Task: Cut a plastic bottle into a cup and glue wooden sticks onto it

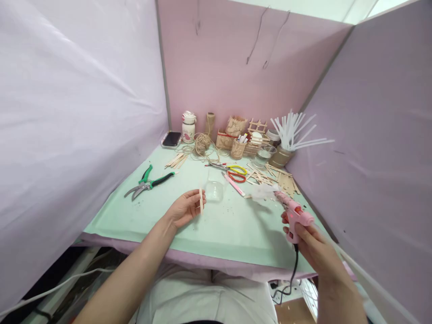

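My left hand [185,208] is over the green table [222,225], palm up, fingers closed on a thin wooden stick [201,200] held upright. A small clear plastic cup [213,190] stands just right of it. My right hand [308,243] grips a pink hot glue gun [294,215] near the table's right front corner, nozzle pointing up-left towards a crumpled whitish scrap [262,191]. The gun's black cord [293,274] hangs down over the table edge.
Green-handled pruning shears [148,182] lie at the left. Scissors with yellow and red handles [234,173] and loose wooden sticks [280,179] lie mid-right. At the back stand a phone [171,139], a bottle [188,127], twine [202,143], baskets and a tub of white glue sticks [290,135]. Pink panels wall three sides.
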`<state>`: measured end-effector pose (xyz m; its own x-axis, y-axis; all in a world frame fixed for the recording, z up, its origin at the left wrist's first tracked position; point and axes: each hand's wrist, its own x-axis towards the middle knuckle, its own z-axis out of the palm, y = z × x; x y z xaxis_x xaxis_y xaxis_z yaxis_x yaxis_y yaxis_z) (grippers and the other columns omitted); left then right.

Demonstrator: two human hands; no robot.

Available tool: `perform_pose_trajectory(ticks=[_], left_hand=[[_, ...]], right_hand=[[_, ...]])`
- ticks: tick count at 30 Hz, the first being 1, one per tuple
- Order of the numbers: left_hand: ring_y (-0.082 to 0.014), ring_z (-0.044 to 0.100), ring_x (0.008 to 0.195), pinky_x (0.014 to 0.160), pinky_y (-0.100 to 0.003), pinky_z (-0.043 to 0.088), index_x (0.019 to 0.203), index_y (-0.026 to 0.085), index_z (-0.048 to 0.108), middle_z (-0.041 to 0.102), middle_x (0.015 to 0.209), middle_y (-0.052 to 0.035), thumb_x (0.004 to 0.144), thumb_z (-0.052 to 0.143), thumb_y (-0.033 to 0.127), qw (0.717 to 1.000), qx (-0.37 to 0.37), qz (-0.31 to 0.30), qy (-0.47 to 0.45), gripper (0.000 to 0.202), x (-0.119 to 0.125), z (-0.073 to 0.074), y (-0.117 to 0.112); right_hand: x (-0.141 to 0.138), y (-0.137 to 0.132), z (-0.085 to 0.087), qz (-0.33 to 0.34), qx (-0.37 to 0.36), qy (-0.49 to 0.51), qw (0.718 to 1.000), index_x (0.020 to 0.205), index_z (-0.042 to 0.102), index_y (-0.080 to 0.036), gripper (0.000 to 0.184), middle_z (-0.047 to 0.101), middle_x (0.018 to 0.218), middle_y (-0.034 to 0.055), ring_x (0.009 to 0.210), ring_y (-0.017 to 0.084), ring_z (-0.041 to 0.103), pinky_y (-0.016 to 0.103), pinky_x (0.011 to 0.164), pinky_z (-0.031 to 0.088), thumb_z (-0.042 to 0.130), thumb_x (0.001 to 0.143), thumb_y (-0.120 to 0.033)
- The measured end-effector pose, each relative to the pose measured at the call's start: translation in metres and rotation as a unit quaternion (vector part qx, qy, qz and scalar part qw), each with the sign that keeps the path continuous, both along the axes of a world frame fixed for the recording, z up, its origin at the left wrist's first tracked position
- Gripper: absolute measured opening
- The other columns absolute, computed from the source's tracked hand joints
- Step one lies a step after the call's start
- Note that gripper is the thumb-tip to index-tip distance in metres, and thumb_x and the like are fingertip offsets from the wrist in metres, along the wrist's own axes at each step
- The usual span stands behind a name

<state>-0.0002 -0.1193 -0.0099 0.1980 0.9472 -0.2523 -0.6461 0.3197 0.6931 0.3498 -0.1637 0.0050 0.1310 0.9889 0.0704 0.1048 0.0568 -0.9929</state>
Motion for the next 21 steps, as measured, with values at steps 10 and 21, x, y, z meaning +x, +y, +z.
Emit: perform_pose_trajectory(ticks=[10,21], left_hand=[[-0.0101,0.063,0.074,0.068,-0.021,0.049,0.089,0.013,0.07,0.068,0.095,-0.0084,0.066,0.08,0.026,0.985,0.101,-0.107,0.089,0.028,0.036,0.024,-0.003],[-0.0199,0.067,0.094,0.081,-0.029,0.048,0.086,0.012,0.069,0.061,0.121,-0.0159,0.059,0.084,0.029,0.973,0.118,-0.189,0.056,0.035,0.118,0.025,0.027]], right_hand=[[-0.014,0.002,0.002,0.023,-0.032,0.171,0.984,0.094,0.072,-0.023,0.033,0.067,0.105,0.0098,0.095,0.024,0.061,0.032,0.07,0.054,0.072,0.072,-0.048],[0.002,-0.033,0.012,0.077,-0.026,0.183,0.98,0.092,0.073,-0.023,0.031,0.067,0.1,0.012,0.085,0.024,0.06,0.033,0.063,0.052,0.07,0.073,-0.047]])
